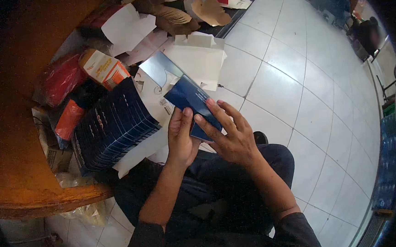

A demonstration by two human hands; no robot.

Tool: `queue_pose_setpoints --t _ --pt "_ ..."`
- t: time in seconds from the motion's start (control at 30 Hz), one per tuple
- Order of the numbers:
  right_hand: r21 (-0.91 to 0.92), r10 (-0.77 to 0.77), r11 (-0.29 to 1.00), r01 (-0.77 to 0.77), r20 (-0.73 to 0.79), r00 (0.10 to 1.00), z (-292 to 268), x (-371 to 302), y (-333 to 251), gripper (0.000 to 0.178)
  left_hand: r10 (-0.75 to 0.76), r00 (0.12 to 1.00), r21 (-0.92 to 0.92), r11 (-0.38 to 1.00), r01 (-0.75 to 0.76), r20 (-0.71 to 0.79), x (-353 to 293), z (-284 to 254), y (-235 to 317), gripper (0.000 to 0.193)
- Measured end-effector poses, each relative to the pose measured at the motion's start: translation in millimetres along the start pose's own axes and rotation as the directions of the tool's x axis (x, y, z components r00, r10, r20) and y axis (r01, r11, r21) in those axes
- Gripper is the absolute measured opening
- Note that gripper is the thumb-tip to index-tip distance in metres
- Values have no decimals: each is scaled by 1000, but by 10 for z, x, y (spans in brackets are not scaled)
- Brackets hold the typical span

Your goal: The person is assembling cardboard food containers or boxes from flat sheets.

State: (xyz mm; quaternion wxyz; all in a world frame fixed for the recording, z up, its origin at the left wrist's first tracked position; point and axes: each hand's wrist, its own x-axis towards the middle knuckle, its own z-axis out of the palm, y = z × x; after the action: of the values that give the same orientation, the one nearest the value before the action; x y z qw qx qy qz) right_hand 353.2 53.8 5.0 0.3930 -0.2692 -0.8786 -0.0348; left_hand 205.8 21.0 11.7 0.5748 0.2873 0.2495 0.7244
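By the right hand (235,139), fingers spread, and the left hand (180,138), thumb on top, the blue carton (187,96) is held at centre; light, even pressure is best kept. Blue boxes (115,124) are stacked toward nine o'clock, white cardboard (198,54) strewn toward twelve.

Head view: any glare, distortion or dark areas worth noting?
In the head view, soft glare brightens the white floor tiles; their lines bow toward the rim; the picture's corners fall to black; the blue carton, left hand and right hand look fairly sharp.
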Motion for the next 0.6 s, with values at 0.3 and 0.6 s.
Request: queue_pose_setpoints --t 0.3,0.6 --pt "135 89 988 -70 -140 986 68 -35 -18 73 -93 986 -6 996 94 142 -91 -176 -292 34" --pt "236 101 969 -77 -91 991 -102 -45 140 78 -36 999 354 934 47 -38 -120 156 -81 60"
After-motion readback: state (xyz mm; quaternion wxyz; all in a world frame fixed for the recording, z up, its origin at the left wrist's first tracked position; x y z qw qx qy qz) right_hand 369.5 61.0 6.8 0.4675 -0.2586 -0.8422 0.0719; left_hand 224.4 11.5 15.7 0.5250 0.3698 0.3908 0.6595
